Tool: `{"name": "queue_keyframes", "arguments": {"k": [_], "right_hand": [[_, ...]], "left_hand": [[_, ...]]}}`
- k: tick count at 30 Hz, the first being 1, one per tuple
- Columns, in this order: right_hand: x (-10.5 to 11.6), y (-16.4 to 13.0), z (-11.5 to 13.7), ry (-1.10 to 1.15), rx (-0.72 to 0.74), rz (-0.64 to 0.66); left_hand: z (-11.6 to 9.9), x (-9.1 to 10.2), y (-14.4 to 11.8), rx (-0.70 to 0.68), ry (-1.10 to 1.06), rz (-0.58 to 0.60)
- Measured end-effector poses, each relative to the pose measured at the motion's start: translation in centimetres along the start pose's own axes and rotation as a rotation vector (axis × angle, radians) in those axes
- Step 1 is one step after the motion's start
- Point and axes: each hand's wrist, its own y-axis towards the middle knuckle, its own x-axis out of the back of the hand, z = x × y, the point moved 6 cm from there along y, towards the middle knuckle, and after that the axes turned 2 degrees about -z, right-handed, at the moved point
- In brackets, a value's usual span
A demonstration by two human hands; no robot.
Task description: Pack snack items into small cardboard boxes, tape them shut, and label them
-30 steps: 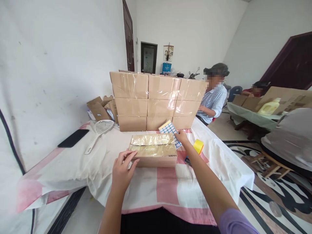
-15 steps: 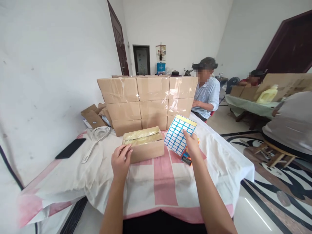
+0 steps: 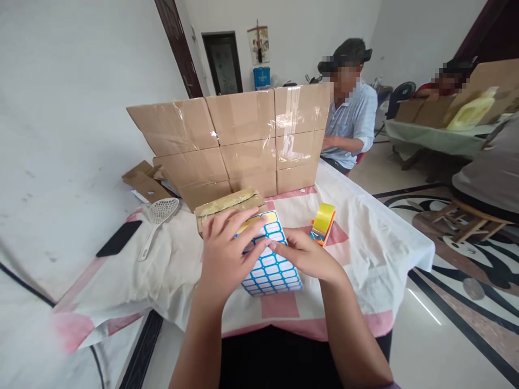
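Both hands met over a sheet of blue-bordered labels (image 3: 271,265), held up just in front of the body. The right hand (image 3: 308,258) gripped the sheet's right edge, apparently to steady it. The left hand (image 3: 225,255) lay across its upper left part, fingertips curled onto the labels as if picking at one. Just beyond the left hand sat a small taped box (image 3: 227,204) on the cloth-covered table (image 3: 365,237), probably kept close for labelling. A tape roll (image 3: 324,222) stood just past the right hand. Further back rose a wall of stacked boxes (image 3: 243,140); left of the left hand lay a slotted scoop (image 3: 156,221) and a phone (image 3: 119,238).
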Motion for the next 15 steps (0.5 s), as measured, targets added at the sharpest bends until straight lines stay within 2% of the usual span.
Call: {"name": "queue_keyframes", "arguments": {"k": [3, 6, 9, 12, 15], "right_hand": [[-1.0, -0.3, 0.4, 0.014, 0.072, 0.092], [-1.2, -0.7, 0.9, -0.015, 0.107, 0.118], [-1.1, -1.0, 1.2, -0.019, 0.109, 0.045], [-1.0, -0.9, 0.7, 0.129, 0.075, -0.035], [-1.2, -0.5, 0.0, 0.256, 0.034, -0.061]], "left_hand": [[-0.1, -0.6, -0.4, 0.008, -0.045, 0.096], [0.2, -0.7, -1.2, 0.054, -0.052, 0.140], [0.1, -0.5, -1.9, 0.072, -0.066, 0.160], [-0.1, -0.3, -2.3, 0.069, -0.081, 0.150], [-0.2, -0.2, -2.5, 0.067, -0.089, 0.135]]}}
